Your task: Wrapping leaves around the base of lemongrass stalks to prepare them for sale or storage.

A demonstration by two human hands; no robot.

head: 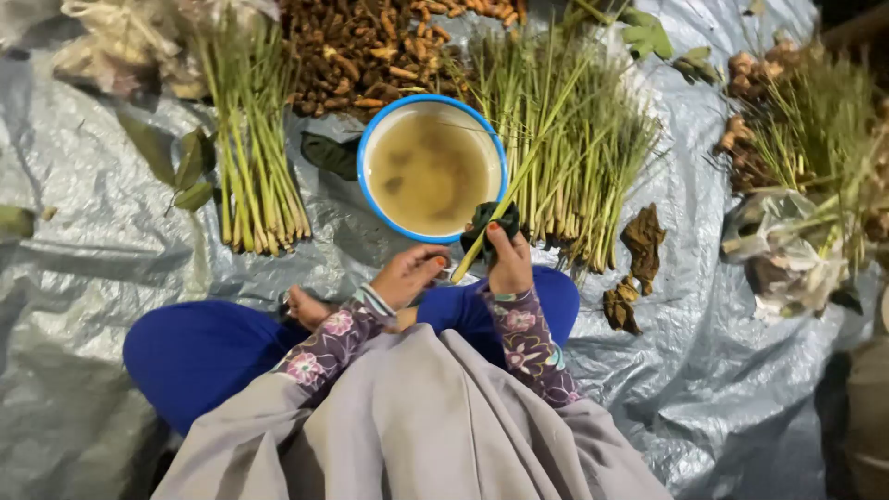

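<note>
From the head view we looked down on our own lap, legs crossed in blue cloth under a grey drape, floral sleeves running forward. Our right hand [510, 262] was raised just below the basin [369, 148], fingers pressed together around a dark green rag [492, 220] and, with it, the pale lower end of a stalk [519, 176]. The stalk slanted up and away past the basin's right rim, thin, stiff and green. Our left hand [407, 275] lay lower, just below the basin, palm turned in, fingers loosely curled and holding nothing we could make out; whether it touched the stalk's tip we could not tell.

The basin was round, blue-rimmed, white inside, filled with cloudy brown water. Right of it lay a loose heap of stalks [574, 157], left of it a tighter bundle [255, 148], both fibrous with whitish bases. Above the basin sat a pile of knobbly orange-brown roots [361, 46]. Below the heap lay crumpled brown leaves [642, 243]. Everything rested on a wrinkled, shiny grey tarp [83, 278].
</note>
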